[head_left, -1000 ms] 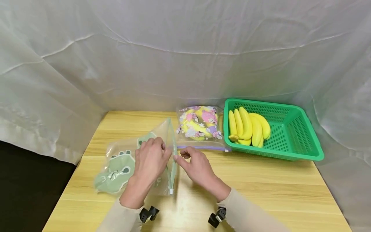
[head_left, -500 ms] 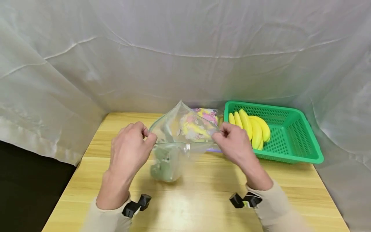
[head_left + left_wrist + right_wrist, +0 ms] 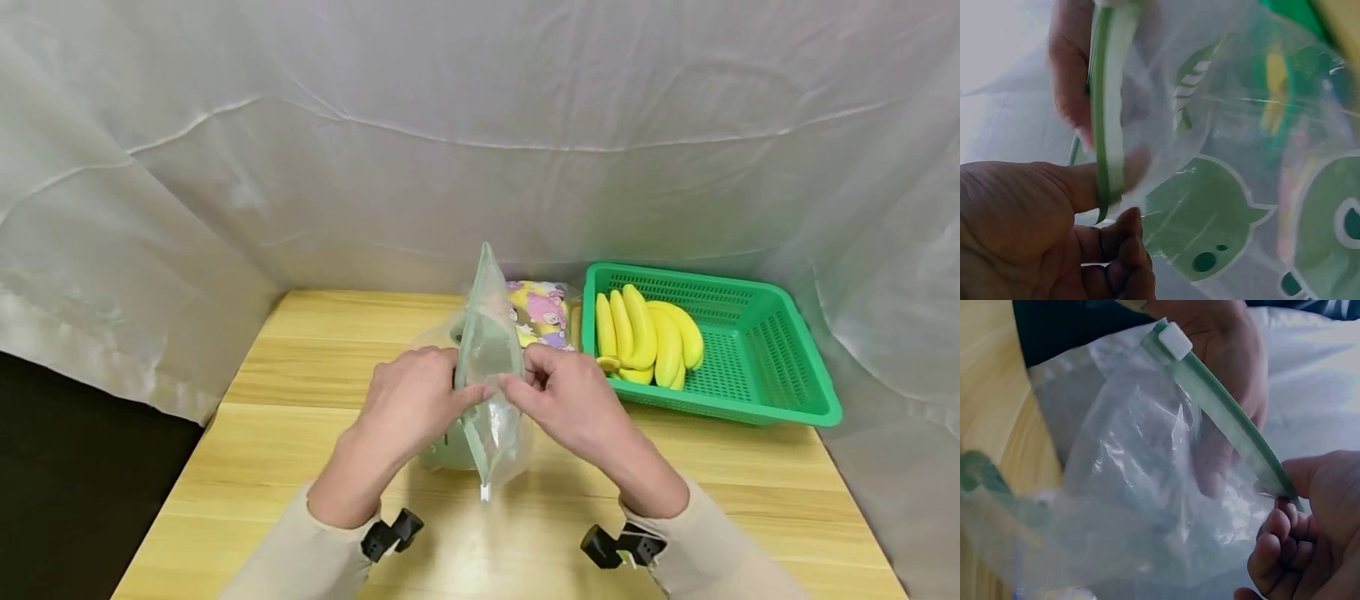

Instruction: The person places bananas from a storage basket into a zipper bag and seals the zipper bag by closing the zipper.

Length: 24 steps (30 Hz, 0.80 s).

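Note:
Between both hands a clear zip bag (image 3: 491, 342) with a pale green rim stands upright, its mouth spread apart. Green cartoon animals (image 3: 1197, 212) are printed on its side, and a white slider (image 3: 1175, 341) sits at the near end of the zip. My left hand (image 3: 416, 396) pinches the left lip, thumb inside the mouth and fingers outside. Opposite it, my right hand (image 3: 573, 400) pinches the right lip between thumb and curled fingers. Behind the bag lies a second zip bag (image 3: 543, 310) with pink and purple prints and yellow contents, partly hidden.
A green plastic basket (image 3: 780, 358) stands at the back right, with several yellow bananas (image 3: 641, 333) in its left half. The wooden table (image 3: 300, 433) ends at a grey-white cloth (image 3: 450, 150) that hangs behind and at both sides.
The green-printed bag came up from lying at the left to upright in the middle. Its mouth was pulled wide half a second ago; now the hands are closer together and the mouth is narrower.

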Motion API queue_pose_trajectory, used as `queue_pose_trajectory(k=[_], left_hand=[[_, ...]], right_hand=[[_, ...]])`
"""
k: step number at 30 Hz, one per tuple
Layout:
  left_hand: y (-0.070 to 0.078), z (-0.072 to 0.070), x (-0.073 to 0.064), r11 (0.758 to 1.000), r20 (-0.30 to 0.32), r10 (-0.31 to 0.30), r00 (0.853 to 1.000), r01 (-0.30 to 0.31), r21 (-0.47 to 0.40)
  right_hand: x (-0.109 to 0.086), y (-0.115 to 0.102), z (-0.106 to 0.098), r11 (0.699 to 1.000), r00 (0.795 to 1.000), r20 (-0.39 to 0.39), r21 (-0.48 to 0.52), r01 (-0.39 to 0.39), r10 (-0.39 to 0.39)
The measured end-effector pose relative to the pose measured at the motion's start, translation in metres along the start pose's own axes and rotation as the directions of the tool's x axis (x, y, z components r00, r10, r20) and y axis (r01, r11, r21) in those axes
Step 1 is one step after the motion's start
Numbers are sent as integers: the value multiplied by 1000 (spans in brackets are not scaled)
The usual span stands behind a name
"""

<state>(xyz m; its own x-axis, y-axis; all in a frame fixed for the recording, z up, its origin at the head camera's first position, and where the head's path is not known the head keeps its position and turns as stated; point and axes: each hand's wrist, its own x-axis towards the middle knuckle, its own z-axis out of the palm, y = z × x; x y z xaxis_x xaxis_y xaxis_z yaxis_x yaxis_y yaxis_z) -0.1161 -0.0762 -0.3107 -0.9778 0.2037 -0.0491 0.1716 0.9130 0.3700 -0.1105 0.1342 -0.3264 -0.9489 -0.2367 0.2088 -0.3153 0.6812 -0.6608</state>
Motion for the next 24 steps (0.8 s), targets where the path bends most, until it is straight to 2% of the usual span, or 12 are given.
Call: queue_pose_trajectory(k=[4, 7, 10, 12, 13, 15, 17, 20, 22, 24], left_hand=[[-11, -4, 9, 985, 60, -110, 992, 102, 136], [-15, -10, 12, 968, 120, -175, 977, 149, 204], [-9, -9, 15, 970, 180, -154, 972, 114, 214], [-4, -7, 16, 976, 213, -111, 971, 65, 209], [-2, -6, 17, 978, 234, -87, 968, 39, 205], [2, -3, 17, 983, 265, -45, 963, -6, 186], [8, 1, 16, 984, 253, -5, 967, -40, 171], [19, 10, 15, 983, 176, 62, 982, -90, 158], [26, 15, 14, 978, 103, 105, 989, -122, 172], [30, 17, 12, 973, 40, 124, 991, -130, 191]], right_hand=[[6, 28, -8, 980, 988, 43, -138, -143, 150], [3, 37, -19, 956, 963, 170, -244, -165, 210], [-2, 34, -28, 959, 924, 329, -264, -106, 193], [-2, 32, -31, 963, 912, 372, -259, -75, 171], [0, 32, -31, 967, 914, 369, -242, -82, 170], [5, 33, -29, 974, 935, 314, -205, -100, 163], [11, 33, -23, 978, 957, 245, -173, -116, 157], [19, 32, -11, 981, 975, 179, -167, -100, 130], [22, 32, -4, 974, 979, 161, -208, -87, 122], [25, 33, -1, 955, 985, 137, -289, -63, 106]])
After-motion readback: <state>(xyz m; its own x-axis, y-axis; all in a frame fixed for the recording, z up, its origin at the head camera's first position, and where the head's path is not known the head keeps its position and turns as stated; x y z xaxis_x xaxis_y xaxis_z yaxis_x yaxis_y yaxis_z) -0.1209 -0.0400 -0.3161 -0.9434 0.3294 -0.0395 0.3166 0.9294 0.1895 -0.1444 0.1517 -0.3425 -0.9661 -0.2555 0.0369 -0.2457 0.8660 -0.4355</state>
